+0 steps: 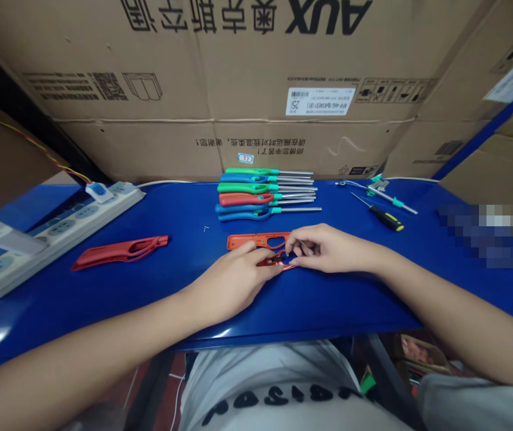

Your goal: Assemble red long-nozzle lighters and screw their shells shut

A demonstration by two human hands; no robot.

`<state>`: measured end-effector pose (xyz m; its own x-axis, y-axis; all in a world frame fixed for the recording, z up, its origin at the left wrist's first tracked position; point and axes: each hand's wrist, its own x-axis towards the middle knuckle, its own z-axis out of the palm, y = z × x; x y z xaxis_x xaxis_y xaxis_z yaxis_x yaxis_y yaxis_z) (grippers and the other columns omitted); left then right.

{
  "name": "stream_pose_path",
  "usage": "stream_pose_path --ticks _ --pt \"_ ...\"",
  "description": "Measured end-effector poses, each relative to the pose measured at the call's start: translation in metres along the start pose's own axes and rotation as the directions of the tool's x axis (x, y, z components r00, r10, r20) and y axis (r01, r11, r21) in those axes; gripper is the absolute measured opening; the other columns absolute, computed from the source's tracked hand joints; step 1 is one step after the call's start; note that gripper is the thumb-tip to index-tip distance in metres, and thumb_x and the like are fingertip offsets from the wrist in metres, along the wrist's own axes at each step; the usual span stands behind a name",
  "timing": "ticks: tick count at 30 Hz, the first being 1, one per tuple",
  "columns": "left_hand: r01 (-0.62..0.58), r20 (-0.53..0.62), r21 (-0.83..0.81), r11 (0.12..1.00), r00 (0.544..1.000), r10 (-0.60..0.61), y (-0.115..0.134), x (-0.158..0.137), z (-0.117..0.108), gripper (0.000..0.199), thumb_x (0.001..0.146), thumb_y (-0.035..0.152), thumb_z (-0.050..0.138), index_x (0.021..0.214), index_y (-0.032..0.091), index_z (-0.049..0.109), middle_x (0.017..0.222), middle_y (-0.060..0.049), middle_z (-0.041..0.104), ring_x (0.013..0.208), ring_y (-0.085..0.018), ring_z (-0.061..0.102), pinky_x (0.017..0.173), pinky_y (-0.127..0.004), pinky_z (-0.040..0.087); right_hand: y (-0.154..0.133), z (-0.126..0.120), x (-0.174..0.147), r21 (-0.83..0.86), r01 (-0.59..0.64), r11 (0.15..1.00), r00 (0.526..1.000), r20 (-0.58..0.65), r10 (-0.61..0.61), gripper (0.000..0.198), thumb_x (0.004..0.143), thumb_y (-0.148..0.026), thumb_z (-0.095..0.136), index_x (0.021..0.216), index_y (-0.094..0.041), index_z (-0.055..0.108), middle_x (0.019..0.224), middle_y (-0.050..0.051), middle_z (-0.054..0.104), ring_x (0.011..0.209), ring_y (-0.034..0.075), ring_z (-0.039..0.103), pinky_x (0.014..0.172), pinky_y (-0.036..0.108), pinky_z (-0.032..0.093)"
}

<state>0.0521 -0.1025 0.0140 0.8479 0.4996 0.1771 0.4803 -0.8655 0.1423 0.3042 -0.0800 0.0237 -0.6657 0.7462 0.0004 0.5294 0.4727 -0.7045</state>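
While cardboard stands beyond my hands, a blue table spreads under them. Far to their left runs a power strip; just beyond lie stacked lighters. My left hand pinches a red handle half; my right hand curls at its end, holding what I cannot tell. Just beyond both sits an orange handle half. Beyond my right is a screwdriver, beyond my left tiny metal pieces.
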Motion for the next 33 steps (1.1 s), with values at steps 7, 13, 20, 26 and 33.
stream_pose_path --ticks 7,13,20,26,33 --pt "-0.042 -0.122 -0.088 0.995 0.992 0.032 -0.011 0.001 0.003 0.030 0.103 0.023 0.048 0.119 0.023 0.073 0.123 -0.003 0.074 0.106 -0.022 0.068 0.093 -0.035 0.055 -0.009 -0.012 -0.006 0.054 0.107 0.993 0.977 0.177 -0.115 0.033 0.086 -0.041 0.070 0.107 -0.015 0.071 0.088 0.004 0.066 0.066 0.009 0.055 0.060 0.021 0.046" --pt "-0.039 -0.126 -0.085 0.996 0.992 0.028 -0.014 0.001 0.005 0.030 0.101 0.020 0.051 0.124 0.023 0.071 0.125 -0.002 0.073 0.107 -0.021 0.071 0.094 -0.037 0.058 0.034 -0.057 -0.008 -0.231 -0.163 0.959 0.882 -0.469 0.037 0.028 0.091 -0.041 0.058 0.092 -0.017 0.072 0.091 0.008 0.071 0.084 0.021 0.064 0.079 0.033 0.049" --pt "-0.010 -0.160 -0.084 0.996 0.987 -0.003 -0.020 -0.001 0.002 0.033 0.099 0.022 0.056 0.131 0.025 0.065 0.128 -0.003 0.072 0.113 -0.021 0.070 0.097 -0.037 0.058 0.134 -0.121 -0.043 -0.225 -0.774 0.592 0.500 -0.791 0.353 0.024 0.078 -0.022 0.063 0.100 -0.020 0.073 0.110 0.017 0.069 0.108 0.035 0.062 0.093 0.046 0.048" --pt "-0.006 -0.144 -0.104 0.995 0.990 -0.009 -0.025 0.000 0.002 0.041 0.099 0.019 0.053 0.139 0.026 0.058 0.132 -0.005 0.069 0.118 -0.021 0.067 0.102 -0.040 0.055 0.164 -0.124 -0.054 -0.145 -0.813 0.564 0.448 -0.774 0.448 0.028 0.078 -0.034 0.068 0.101 -0.018 0.072 0.102 0.013 0.071 0.095 0.028 0.066 0.082 0.038 0.051" --pt "-0.138 -0.061 -0.136 0.981 0.990 0.130 -0.022 0.002 -0.004 0.057 0.099 0.011 0.045 0.151 0.033 0.043 0.150 -0.004 0.054 0.137 -0.021 0.052 0.111 -0.043 0.049 0.169 -0.123 -0.051 -0.122 -0.793 0.597 0.445 -0.784 0.432 0.020 0.075 -0.029 0.067 0.090 -0.016 0.069 0.100 0.014 0.071 0.092 0.027 0.066 0.080 0.037 0.051"
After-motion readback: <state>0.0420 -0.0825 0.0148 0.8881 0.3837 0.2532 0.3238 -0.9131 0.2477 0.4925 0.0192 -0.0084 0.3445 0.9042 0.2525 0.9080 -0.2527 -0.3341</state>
